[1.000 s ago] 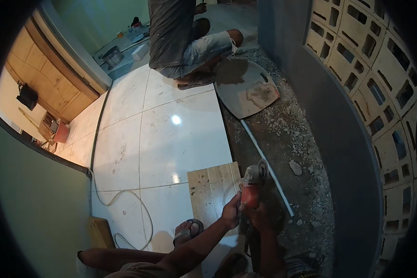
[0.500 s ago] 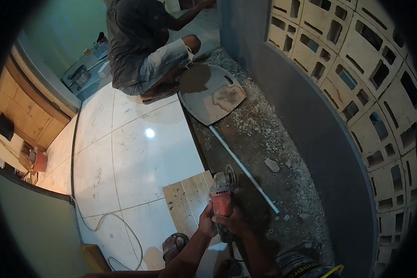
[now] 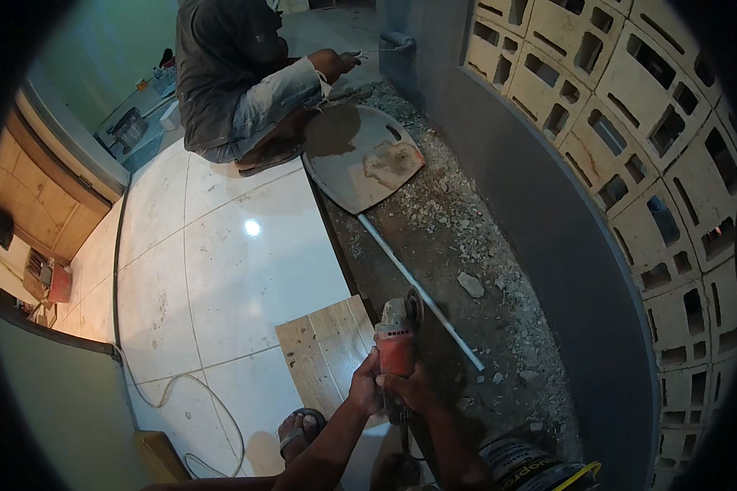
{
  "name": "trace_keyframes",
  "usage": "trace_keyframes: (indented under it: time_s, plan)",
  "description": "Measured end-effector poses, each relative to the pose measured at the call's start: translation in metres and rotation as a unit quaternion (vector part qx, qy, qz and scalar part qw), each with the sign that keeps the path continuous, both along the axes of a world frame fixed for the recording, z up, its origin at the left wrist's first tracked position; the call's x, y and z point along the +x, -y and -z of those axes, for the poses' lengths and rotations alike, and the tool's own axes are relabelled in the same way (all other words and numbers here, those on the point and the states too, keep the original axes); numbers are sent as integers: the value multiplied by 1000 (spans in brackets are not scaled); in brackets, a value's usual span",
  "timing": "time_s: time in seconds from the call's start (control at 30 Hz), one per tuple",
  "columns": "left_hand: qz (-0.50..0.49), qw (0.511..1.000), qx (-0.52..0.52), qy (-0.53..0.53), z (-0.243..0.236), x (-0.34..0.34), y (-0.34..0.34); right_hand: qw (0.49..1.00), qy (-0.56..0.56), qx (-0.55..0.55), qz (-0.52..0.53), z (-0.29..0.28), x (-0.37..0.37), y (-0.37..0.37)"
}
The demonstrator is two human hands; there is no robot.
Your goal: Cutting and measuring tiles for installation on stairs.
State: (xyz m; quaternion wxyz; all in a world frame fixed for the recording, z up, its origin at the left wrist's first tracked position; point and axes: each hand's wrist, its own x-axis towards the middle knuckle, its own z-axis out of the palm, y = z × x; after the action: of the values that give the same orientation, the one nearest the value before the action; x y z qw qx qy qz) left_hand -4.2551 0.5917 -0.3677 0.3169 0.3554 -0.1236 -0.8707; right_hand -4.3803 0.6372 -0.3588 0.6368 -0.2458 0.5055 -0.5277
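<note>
Both my hands are wrapped round a red angle grinder (image 3: 396, 353) with a grey head, its disc (image 3: 415, 305) pointing away from me. My left hand (image 3: 367, 385) grips the left side of its body. My right hand (image 3: 415, 388) closes round the right side and rear. The disc stands over the bare rough ground, just right of a wood-look tile (image 3: 323, 340), and I see it touching nothing. That tile lies on the white floor tiles at their right edge. The grinder's cord (image 3: 404, 442) runs down between my forearms.
A long pale pipe (image 3: 422, 290) lies on the rubble strip, by a rounded board (image 3: 360, 176). Beyond, a person (image 3: 233, 90) squats, holding a paint roller (image 3: 397, 42) at the grey wall (image 3: 540, 196). A bucket (image 3: 524, 466) stands near right; a white cable (image 3: 221, 403) lies left.
The grinder has shifted slightly right, away from the wood-look tile, with its disc turned more edge-on. The other person's outstretched arm has come down, and the roller now shows at the wall.
</note>
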Motion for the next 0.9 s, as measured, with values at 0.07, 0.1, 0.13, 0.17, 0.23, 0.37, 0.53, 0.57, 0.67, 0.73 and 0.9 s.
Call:
trace_keyframes:
  time_s: [0.07,0.1,0.13,0.17,0.23,0.37,0.53,0.57,0.67,0.73,0.9]
  plan:
    - [21,1000,11,-16,3,3,1,1000,-16,-6,-3,-4,0,0]
    - [20,1000,12,-16,6,5,2,999,-34,-13,-5,-5,0,1]
    - [16,1000,16,-12,8,6,2,999,-33,-13,-7,-6,3,3]
    - [13,1000,22,-11,7,6,2,999,-34,-33,-4,-8,5,5]
    - [18,999,30,-14,4,9,-2,998,-35,-51,-2,-5,8,4]
    - [37,998,47,-15,0,12,-1,998,-48,-29,1,7,14,-1]
    - [31,998,55,17,-8,1,6,998,-65,16,16,4,14,-2]
    - [27,998,59,6,-4,-3,6,992,-111,60,6,15,7,-3]
    - [42,998,22,-28,8,-7,10,986,-125,108,6,15,-3,-4]
    - [60,996,1,61,8,-9,18,989,-95,111,22,13,-1,1]
    - [44,773,-370,514,11,40,47,975,-222,-1,-1,-44,0,37]
